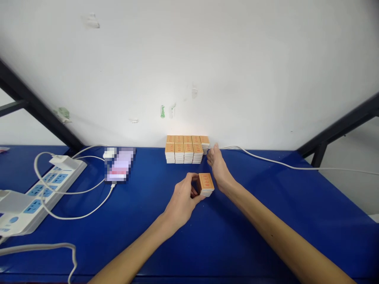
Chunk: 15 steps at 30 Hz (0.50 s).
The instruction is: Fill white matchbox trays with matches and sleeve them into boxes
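My left hand (185, 195) grips a short stack of small flat boxes (206, 182), with fingers behind it and the thumb at its front. The boxes look like matchboxes, with orange tops, red characters and white sides. Farther back, several similar stacks (184, 154) stand packed in two rows near the wall. The front row ends one stack short of the back row on the right. My right hand (219, 167) is held edge-on with straight fingers, right beside that end. Whether its fingertips touch the back stack I cannot tell. Nothing shows in its palm.
On the blue table (142, 236), a phone (120, 165) lies at the left with a charging cable. A white power strip (44, 193) with plugs and looping cables is farther left. Another white cable (266, 159) runs along the right side. Behind rises a white wall (237, 79).
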Each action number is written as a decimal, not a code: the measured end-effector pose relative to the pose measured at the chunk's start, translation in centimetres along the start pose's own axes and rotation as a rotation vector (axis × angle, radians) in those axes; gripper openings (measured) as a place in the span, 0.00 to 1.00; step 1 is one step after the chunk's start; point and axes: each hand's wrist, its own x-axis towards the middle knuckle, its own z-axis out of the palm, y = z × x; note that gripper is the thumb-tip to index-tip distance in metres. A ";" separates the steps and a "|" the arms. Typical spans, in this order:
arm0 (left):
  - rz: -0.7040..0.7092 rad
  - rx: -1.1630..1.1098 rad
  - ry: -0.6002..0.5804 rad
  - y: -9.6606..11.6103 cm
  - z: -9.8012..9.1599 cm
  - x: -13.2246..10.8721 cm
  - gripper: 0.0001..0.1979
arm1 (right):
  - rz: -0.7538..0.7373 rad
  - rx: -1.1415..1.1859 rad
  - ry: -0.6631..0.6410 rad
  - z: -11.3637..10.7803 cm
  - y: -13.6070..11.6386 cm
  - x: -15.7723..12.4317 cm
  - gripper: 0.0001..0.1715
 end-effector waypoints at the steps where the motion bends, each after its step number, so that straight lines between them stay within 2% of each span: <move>1: 0.004 0.002 0.001 -0.1 0.0 0.0 0.19 | 0.009 0.017 0.004 0.3 -0.1 -0.1 0.48; 5: 0.022 0.010 0.001 -0.3 0.1 0.1 0.19 | 0.030 0.067 -0.002 1.4 -0.9 0.2 0.48; 8: 0.030 0.016 0.005 -0.5 0.2 0.1 0.19 | 0.056 0.070 0.018 1.3 -1.6 0.4 0.46; 11: 0.046 0.021 0.029 -0.6 0.5 0.0 0.19 | 0.090 0.054 0.078 -0.1 -1.7 -0.8 0.44; 15: 0.081 0.030 0.102 -1.3 1.2 0.0 0.19 | 0.075 0.022 0.151 -3.0 -0.6 -5.3 0.43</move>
